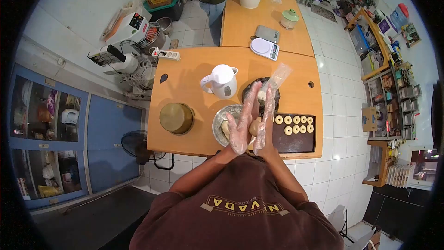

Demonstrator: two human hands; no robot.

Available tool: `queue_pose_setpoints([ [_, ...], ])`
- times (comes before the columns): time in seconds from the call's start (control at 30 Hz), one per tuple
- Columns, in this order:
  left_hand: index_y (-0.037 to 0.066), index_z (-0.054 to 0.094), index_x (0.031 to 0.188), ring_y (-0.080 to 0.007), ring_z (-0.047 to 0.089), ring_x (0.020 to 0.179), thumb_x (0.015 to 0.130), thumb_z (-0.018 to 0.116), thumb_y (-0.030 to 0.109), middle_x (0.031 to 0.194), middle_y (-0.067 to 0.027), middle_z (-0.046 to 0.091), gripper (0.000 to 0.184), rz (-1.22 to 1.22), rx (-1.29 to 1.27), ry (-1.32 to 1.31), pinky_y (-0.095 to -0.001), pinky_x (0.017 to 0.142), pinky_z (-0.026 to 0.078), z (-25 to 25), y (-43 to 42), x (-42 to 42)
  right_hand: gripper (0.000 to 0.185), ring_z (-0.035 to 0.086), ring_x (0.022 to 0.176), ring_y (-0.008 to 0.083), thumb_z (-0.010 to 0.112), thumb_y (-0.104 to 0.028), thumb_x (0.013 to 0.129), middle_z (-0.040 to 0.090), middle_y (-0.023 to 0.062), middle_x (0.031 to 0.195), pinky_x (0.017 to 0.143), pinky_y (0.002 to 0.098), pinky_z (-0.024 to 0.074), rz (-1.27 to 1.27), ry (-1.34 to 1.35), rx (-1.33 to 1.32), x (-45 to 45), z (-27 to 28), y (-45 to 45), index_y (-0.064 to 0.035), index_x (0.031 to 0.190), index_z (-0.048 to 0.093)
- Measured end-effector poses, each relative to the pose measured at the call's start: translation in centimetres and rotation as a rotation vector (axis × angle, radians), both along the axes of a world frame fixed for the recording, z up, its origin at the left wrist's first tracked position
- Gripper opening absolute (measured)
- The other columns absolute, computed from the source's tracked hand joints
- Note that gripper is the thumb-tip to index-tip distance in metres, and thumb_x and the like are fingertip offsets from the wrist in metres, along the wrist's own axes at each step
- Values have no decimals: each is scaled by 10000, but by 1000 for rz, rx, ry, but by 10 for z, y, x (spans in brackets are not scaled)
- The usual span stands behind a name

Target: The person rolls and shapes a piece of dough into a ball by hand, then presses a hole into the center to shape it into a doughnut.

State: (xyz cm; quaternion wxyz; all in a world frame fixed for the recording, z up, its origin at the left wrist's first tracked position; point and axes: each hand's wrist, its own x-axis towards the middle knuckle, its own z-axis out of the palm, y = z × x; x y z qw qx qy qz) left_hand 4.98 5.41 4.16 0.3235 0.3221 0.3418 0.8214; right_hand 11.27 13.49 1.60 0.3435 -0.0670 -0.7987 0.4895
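Observation:
My left hand [240, 129] and my right hand [263, 125] both wear clear plastic gloves dusted with white. They are raised over the table, palms facing and fingers stretched forward. Between the palms a small ball of dough [253, 128] is pressed, partly hidden by the fingers. Below my left hand is a metal bowl [217, 122] with a larger lump of dough [225, 128] inside. Beside my right hand lies a dark baking tray [296, 145] with rows of ring-shaped dough pieces [296, 120] on its far part.
A white jug [223, 83] and a round brass-coloured tin [176, 118] stand to the left. Beyond my hands are a black plastic-lined container [247, 93], a clear plastic bag [280, 75] and a white scale [264, 48]. Another person [213, 0] works at the far table with a white tub [250, 1].

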Motion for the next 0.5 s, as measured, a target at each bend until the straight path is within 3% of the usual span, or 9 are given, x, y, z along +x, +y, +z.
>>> queue_pose_setpoints([
  [0.07,57,28,1680,-264,-29,1624,933,74,878,1766,-96,-14,1111,48,-18,1,-450,1297,-9,12,-1,-11,904,61,1597,463,286,-643,1064,77,282,1720,1257,581,-8,-9,-45,50,-1,-2,-12,20,1655,123],
  [0.2,65,63,1682,-252,2,1620,936,104,880,1767,-52,-14,1106,37,-33,-505,-474,1297,5,-8,9,-12,901,61,1592,486,309,-676,1039,107,279,1717,1234,642,-42,60,57,214,0,1,-30,-59,1674,145],
  [0.27,68,78,1682,-241,65,1614,977,92,828,1765,-50,23,1037,-91,63,-411,-444,1303,21,-19,3,-9,884,65,1593,483,295,-680,1040,113,278,1716,1228,653,-45,50,70,179,-1,5,-28,-83,1677,159],
  [0.3,68,76,1682,-239,68,1614,988,83,813,1764,-55,32,1018,-88,-1,-289,-438,1304,20,-49,6,-2,888,66,1592,485,291,-682,1040,113,278,1716,1231,647,-44,43,86,127,-3,7,-23,-77,1676,159],
  [0.37,60,65,1681,-239,43,1620,1024,41,748,1761,-87,62,951,-82,-180,-101,-437,1304,2,-38,-7,12,886,82,1592,475,273,-672,1046,119,274,1716,1252,603,-12,-10,80,139,-5,12,-7,-54,1670,156],
  [0.5,27,66,1673,-277,0,1625,1006,36,770,1757,-138,42,1000,-67,1,-66,-436,1299,-20,-10,-2,13,898,94,1595,451,265,-662,1054,98,273,1717,1263,575,20,-33,17,63,-4,3,-8,-14,1661,127],
])
